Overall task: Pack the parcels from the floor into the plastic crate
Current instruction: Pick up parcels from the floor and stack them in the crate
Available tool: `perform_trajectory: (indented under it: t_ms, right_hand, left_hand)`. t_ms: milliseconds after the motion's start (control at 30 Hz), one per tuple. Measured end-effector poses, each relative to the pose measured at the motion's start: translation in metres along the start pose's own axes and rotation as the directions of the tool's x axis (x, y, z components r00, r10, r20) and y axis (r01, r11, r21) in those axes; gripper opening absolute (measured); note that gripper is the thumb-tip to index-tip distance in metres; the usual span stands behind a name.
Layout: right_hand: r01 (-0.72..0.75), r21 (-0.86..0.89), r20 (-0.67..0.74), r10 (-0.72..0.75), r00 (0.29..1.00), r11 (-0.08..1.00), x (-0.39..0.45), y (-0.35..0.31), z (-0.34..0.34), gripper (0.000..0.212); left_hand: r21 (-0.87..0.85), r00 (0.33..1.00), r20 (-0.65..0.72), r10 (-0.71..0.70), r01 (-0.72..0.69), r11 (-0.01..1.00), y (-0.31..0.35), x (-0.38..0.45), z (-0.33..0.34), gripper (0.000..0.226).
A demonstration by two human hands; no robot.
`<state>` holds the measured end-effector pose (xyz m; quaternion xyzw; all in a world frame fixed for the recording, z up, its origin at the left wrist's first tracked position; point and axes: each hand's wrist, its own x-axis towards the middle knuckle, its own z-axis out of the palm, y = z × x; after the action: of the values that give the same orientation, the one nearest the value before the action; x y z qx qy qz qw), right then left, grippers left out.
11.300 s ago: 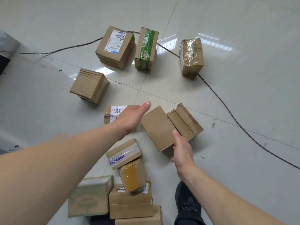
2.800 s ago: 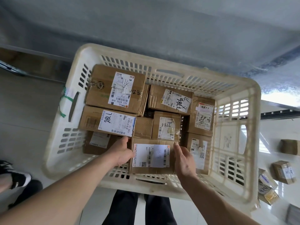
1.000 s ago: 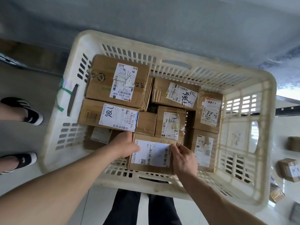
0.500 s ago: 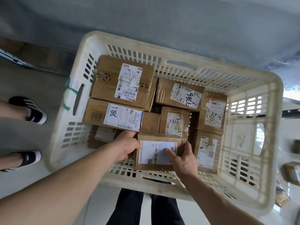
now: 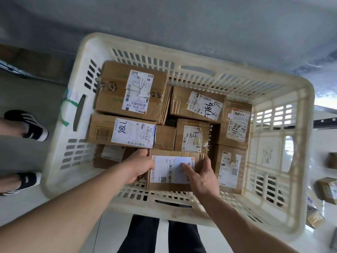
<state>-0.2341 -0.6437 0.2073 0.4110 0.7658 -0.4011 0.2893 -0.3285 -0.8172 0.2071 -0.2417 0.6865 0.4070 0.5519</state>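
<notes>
A cream plastic crate (image 5: 85,57) stands on the floor below me, filled with several brown cardboard parcels. At its near wall lies a labelled parcel (image 5: 164,187). My left hand (image 5: 139,166) grips that parcel's left side, fingers curled over the edge. My right hand (image 5: 202,177) lies on its top right, fingers spread over the white label and thumb on the right edge. Other parcels sit packed around it, among them a large one (image 5: 113,99) at the far left and one marked 786 (image 5: 102,131).
Another person's feet in black-and-white shoes (image 5: 29,125) stand left of the crate. My dark trouser legs (image 5: 145,234) are at its near side. A few loose parcels (image 5: 327,189) lie on the floor to the right. A grey wall runs behind the crate.
Since a second ago my right hand slid from the parcel's right edge onto its top label. The parcel sits slightly lower against the near wall. My left hand stays on its left side.
</notes>
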Motion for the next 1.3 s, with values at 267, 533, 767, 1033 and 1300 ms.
perform_trajectory:
  t_ms: [267,533,767,1033,1300]
  right_hand:
    - [-0.060,-0.018,0.061,0.061,0.996,0.998,0.007,-0.008,0.014,0.040]
    - [-0.097,-0.033,0.119,0.101,0.988,0.995,0.001,-0.019,0.037,0.047]
    - [-0.118,-0.018,0.081,0.119,0.990,0.993,0.004,-0.018,0.037,0.039]
    - [-0.082,-0.005,0.061,0.082,0.995,0.997,-0.012,-0.025,0.042,0.074]
    - [-0.049,-0.001,0.074,0.049,0.996,0.999,-0.009,-0.022,0.044,0.098]
  left_hand:
    - [-0.102,0.987,-0.149,-0.061,0.046,0.994,0.005,-0.004,-0.018,0.013]
    - [-0.035,0.991,-0.133,0.011,-0.016,0.999,0.011,-0.006,-0.033,0.047]
    - [-0.033,0.986,-0.090,-0.140,0.138,0.990,0.004,-0.006,-0.039,0.009]
    - [-0.009,0.987,-0.138,-0.087,0.086,0.996,0.003,-0.006,-0.038,0.033]
    - [0.057,0.999,-0.050,0.006,-0.003,0.998,-0.021,-0.014,-0.042,0.030]
